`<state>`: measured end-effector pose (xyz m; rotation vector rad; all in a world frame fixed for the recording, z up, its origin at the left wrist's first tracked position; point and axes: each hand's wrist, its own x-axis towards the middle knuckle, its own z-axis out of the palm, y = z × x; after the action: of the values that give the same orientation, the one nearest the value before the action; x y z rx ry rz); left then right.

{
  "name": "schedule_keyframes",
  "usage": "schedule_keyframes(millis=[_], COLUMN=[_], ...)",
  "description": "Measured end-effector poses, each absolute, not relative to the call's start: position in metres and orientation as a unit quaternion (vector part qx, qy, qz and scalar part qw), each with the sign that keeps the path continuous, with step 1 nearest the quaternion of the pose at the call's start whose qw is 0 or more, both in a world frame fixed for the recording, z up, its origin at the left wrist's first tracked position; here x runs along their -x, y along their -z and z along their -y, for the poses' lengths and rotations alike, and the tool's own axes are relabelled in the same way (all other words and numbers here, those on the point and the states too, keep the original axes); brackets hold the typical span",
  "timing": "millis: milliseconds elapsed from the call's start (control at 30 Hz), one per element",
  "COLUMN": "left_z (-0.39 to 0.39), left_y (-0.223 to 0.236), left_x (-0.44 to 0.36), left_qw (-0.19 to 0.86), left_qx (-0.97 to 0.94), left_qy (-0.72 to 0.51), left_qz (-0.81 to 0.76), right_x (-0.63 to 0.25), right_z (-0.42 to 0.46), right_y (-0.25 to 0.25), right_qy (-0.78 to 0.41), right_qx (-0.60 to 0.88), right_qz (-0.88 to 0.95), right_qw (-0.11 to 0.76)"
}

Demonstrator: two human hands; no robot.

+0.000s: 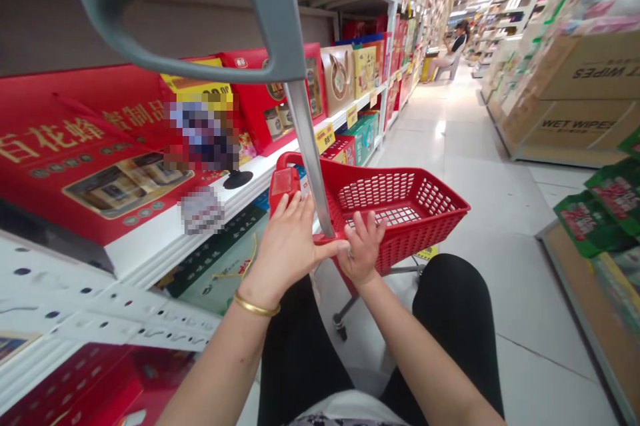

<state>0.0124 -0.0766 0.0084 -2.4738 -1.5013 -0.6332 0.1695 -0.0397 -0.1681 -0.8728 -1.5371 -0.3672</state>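
A red shopping basket trolley (395, 213) with slotted walls stands between my knees. Its silver pole (310, 139) rises to a grey loop handle (200, 69) close to the camera. My left hand (287, 239), with a gold bangle (257, 306) on the wrist, lies with outstretched fingers against the red end part (284, 185) left of the pole. Its thumb reaches across to my right hand. At the basket's near rim, right of the pole, my right hand (361, 246) rests with its fingers spread. Part of that rim is hidden behind both hands.
On the left, white metal shelves (135, 279) hold red gift boxes (90, 153) and yellow price tags (325, 138). Cartons marked wet wipes (575, 123) and green packets (583, 219) stand right of the tiled aisle (440, 146). A person (455, 46) sits far down it.
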Motion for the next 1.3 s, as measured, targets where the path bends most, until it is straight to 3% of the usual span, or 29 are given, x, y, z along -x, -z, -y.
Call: schedule_keyframes(millis=[267,467,600,800,933,1067,1300], left_z=[0.078,0.080,0.082,0.080,0.080,0.078,0.078], left_y=[-0.008,-0.006,-0.007,-0.007,-0.006,-0.004,-0.003], left_x=[-0.012,-0.007,-0.005,-0.017,-0.021,-0.018,-0.022], left_qw=[0.104,0.127,0.137,0.142,0.149,0.172,0.181], left_qx=[0.842,0.832,0.830,0.828,0.826,0.825,0.830], left_qy=[0.193,0.183,0.174,0.177,0.182,0.170,0.173], left_qz=[0.493,0.508,0.512,0.513,0.513,0.511,0.499], right_x=[-0.181,-0.158,-0.192,-0.211,-0.177,-0.169,-0.221], right_z=[0.040,0.052,0.037,0.018,0.035,0.041,0.013], right_y=[0.183,0.171,0.180,0.183,0.194,0.218,0.218], right_qy=[0.049,0.149,0.165,0.055,0.021,0.089,0.131], right_qx=[0.501,0.365,0.416,0.552,0.524,0.491,0.559], right_qz=[0.520,0.674,0.643,0.410,0.460,0.560,0.473], right_qw=[0.690,0.624,0.621,0.724,0.717,0.662,0.668])
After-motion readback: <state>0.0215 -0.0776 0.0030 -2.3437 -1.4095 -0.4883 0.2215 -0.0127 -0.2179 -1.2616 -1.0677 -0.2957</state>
